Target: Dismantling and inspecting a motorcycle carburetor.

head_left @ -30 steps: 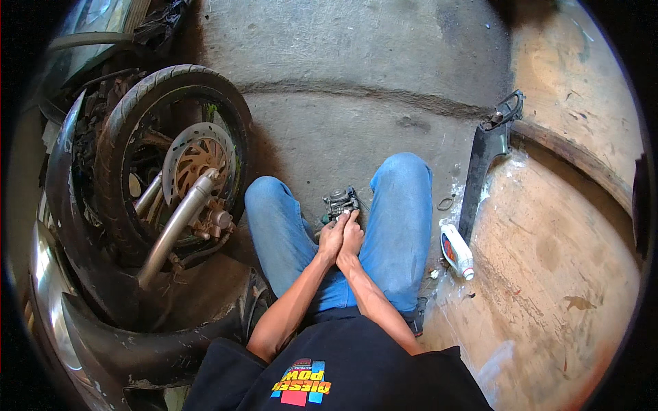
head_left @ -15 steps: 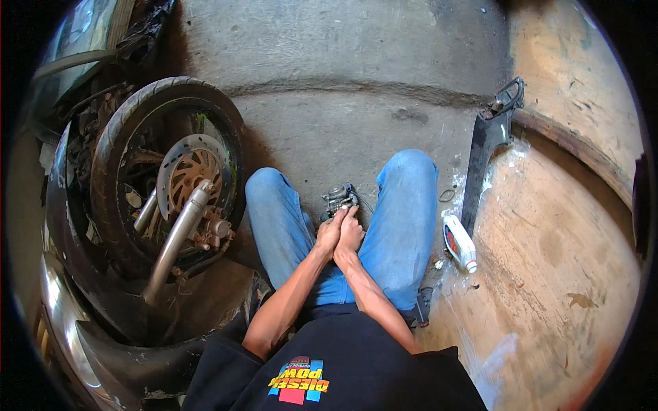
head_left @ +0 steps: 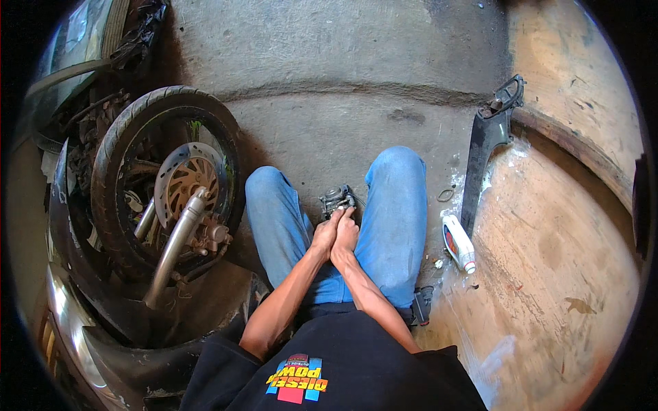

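A small grey metal carburetor (head_left: 336, 198) is between my knees, just beyond my fingertips. My left hand (head_left: 325, 235) and my right hand (head_left: 346, 233) are pressed side by side at its near end. The fingers of both are closed, with thumbs and forefingers pointing forward onto the part. My own hands hide its near side and whatever lies between my palms, so any small piece or tool there cannot be made out.
On the left stands a motorcycle front wheel (head_left: 103, 157) with a brake disc and silver fork leg. To the right lie a white bottle (head_left: 458, 241), a long black plastic part (head_left: 478, 161) and a small ring (head_left: 445, 195). Worn wooden boards (head_left: 548, 274) lean beyond them.
My right knee has shifted slightly inward to the left. My hands stay together at the carburetor, with only a slight change of position.
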### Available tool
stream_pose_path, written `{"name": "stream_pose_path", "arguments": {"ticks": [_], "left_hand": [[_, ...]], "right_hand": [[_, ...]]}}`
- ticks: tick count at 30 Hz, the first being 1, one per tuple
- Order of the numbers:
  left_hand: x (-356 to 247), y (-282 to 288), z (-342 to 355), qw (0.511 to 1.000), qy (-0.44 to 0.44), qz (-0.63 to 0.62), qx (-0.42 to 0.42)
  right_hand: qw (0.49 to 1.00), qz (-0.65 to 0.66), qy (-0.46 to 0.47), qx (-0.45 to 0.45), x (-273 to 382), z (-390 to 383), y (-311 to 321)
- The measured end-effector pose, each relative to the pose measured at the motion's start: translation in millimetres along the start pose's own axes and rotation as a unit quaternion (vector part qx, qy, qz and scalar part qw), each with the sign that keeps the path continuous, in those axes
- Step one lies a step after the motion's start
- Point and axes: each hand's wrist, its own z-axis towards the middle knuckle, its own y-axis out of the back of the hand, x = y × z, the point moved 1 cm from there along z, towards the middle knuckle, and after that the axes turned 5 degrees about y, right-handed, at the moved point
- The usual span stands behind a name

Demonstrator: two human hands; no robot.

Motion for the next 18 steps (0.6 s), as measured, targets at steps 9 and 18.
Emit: {"name": "stream_pose_path", "arguments": {"ticks": [9, 18], "left_hand": [[21, 12, 31, 0.996, 0.035, -0.044, 0.072], [1, -4, 12, 0.999, 0.003, 0.049, -0.008]], "right_hand": [[0.998, -0.011, -0.044, 0.044, 19, 14, 22], [0.999, 0.032, -0.030, -0.001, 1, 2, 15]]}}
